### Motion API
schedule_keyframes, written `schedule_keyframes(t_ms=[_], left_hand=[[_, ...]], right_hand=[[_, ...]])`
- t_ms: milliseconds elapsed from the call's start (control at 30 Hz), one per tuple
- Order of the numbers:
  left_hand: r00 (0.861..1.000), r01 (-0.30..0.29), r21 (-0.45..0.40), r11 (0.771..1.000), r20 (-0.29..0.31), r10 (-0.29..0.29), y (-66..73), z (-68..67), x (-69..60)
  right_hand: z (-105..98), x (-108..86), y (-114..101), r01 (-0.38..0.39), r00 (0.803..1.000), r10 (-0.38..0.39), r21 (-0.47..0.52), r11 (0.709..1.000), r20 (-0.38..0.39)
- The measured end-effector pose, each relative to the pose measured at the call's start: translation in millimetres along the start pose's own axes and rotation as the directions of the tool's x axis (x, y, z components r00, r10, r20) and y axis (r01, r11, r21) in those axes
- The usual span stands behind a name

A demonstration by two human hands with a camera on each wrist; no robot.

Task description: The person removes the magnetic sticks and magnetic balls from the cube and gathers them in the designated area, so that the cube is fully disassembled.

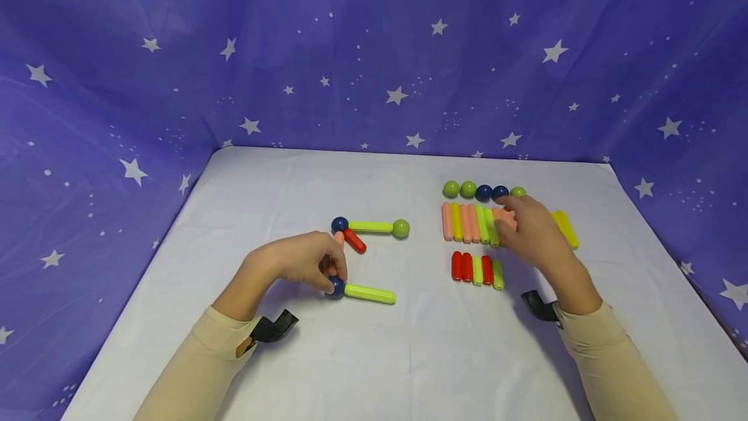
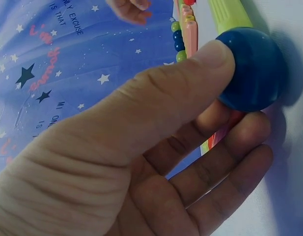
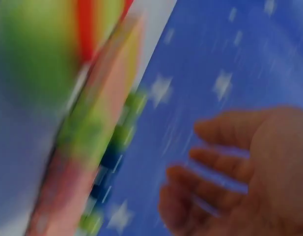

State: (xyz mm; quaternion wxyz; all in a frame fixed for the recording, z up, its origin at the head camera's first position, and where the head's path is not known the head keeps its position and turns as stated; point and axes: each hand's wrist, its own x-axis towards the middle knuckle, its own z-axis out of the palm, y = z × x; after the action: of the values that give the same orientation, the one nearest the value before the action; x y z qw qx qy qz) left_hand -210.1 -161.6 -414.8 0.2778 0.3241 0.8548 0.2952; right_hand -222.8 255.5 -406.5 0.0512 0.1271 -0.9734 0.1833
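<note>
My left hand pinches a dark blue ball between thumb and fingers. A yellow-green stick joins that ball and points right. Just behind, another blue ball connects to a yellow-green stick with a green ball at its end. From this ball a short red stick angles off, and a pink stick runs toward my left hand, which partly hides it. My right hand, fingers loosely bent and holding nothing visible, hovers over the row of long sticks, covering part of it.
Behind the long pink, yellow and green sticks is a row of green and blue balls. Short red and green sticks lie in front. A white cloth covers the table; a purple star-patterned curtain hangs behind.
</note>
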Motion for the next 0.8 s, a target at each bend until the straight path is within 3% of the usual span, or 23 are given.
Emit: schedule_keyframes(t_ms=[67, 100, 200, 367, 467, 567, 800], left_hand=[[1.000, 0.001, -0.002, 1.000, -0.002, -0.001, -0.1, -0.1, 0.2], [1.000, 0.002, -0.005, 1.000, -0.002, -0.002, 0.0, -0.1, 0.2], [1.000, 0.004, -0.010, 1.000, -0.003, -0.004, -0.3, 0.2, 0.2], [1.000, 0.015, -0.002, 1.000, -0.008, -0.015, -0.4, 1.0, -0.6], [1.000, 0.011, 0.000, 1.000, -0.006, -0.011, 0.6, 2.0, -1.6], [1.000, 0.000, 0.004, 1.000, -0.006, 0.000, 2.4, 2.4, -1.8], [1.000, 0.017, 0.028, 0.999, -0.012, -0.017, 4.7, -0.5, -1.8]], right_hand=[[9, -0.6, -27, 0.163, 0.985, -0.166, 0.045, 0.986, 0.057], [14, -1.3, -41, 0.245, 0.964, -0.250, 0.068, 0.967, 0.089], [31, -4.6, -78, 0.438, 0.873, -0.451, 0.108, 0.892, 0.186], [62, -9.2, -131, 0.619, 0.735, -0.611, 0.078, 0.782, 0.294], [78, -12.0, -152, 0.673, 0.674, -0.653, 0.077, 0.735, 0.346], [89, -13.9, -164, 0.690, 0.658, -0.655, 0.051, 0.722, 0.371], [93, -13.5, -172, 0.668, 0.690, -0.607, -0.024, 0.744, 0.395]])
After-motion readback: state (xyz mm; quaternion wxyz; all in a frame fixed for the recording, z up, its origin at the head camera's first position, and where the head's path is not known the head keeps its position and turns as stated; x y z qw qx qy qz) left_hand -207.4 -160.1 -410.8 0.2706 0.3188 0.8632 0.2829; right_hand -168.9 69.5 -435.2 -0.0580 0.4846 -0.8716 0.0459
